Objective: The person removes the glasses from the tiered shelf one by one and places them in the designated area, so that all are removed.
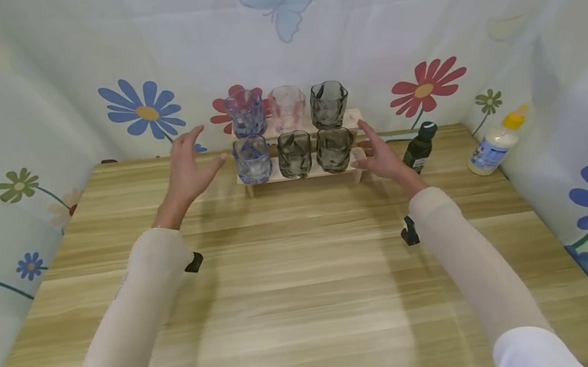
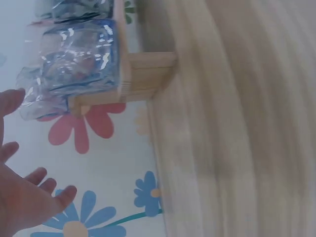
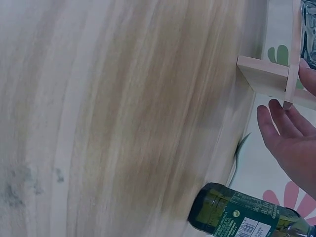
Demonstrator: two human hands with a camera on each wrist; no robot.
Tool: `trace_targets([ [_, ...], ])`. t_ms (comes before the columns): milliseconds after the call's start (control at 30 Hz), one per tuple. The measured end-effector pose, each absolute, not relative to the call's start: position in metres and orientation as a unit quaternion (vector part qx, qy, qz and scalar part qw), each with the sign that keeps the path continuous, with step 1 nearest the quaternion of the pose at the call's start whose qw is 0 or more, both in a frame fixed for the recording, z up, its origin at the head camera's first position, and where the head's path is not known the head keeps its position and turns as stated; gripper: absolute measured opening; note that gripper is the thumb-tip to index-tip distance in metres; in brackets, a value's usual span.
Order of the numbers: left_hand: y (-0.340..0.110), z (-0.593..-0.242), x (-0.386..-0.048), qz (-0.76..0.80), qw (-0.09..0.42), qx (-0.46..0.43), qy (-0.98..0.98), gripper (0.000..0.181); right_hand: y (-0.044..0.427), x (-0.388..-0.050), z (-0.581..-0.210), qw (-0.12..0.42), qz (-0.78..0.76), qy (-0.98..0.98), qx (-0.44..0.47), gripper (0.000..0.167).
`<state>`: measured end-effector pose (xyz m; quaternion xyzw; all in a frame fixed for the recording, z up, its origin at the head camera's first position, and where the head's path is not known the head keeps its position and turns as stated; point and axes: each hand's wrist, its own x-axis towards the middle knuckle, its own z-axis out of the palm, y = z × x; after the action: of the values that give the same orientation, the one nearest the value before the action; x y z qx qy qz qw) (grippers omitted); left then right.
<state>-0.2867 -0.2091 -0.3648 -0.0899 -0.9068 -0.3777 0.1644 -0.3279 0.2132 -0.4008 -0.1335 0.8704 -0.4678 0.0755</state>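
A two-tier wooden rack (image 1: pixel 357 117) stands at the back of the table, with wavy glass tumblers on both tiers. On top are a bluish-purple tumbler (image 1: pixel 246 116), a pink tumbler (image 1: pixel 288 106) and a grey tumbler (image 1: pixel 328 104). Below sit a clear-blue tumbler (image 1: pixel 253 161) and two grey tumblers (image 1: pixel 295 156). My left hand (image 1: pixel 190 168) is held out left of the rack, fingers spread, apart from it and holding nothing. At the rack's right end is my right hand (image 1: pixel 381 158), thumb by the lower shelf and fingers loosely bent around its end; firm contact cannot be made out.
A dark green bottle (image 1: pixel 420 148) stands just right of my right hand. Further right is a squeeze bottle (image 1: pixel 491 149) with a yellow cap and blue label. Floral curtain (image 1: pixel 364 30) surrounds the wooden table (image 1: pixel 305 279) at the back and sides.
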Motion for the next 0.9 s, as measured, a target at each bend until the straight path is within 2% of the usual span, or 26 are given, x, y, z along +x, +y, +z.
trace_targets([
  [400,-0.195,-0.324,-0.327,-0.402,0.106,-0.111,-0.903,0.085,0.212,-0.330,-0.403,0.067,-0.473,0.869,-0.130,0.099],
  [700,-0.181,-0.311,-0.350,-0.392,0.045,-0.137,-0.909,0.089,0.211,-0.332,-0.406,0.064,-0.478,0.866,-0.132,0.099],
  [900,-0.168,-0.305,-0.364,-0.388,0.032,-0.159,-0.907,0.088,0.212,-0.333,-0.406,0.063,-0.474,0.869,-0.130,0.098],
])
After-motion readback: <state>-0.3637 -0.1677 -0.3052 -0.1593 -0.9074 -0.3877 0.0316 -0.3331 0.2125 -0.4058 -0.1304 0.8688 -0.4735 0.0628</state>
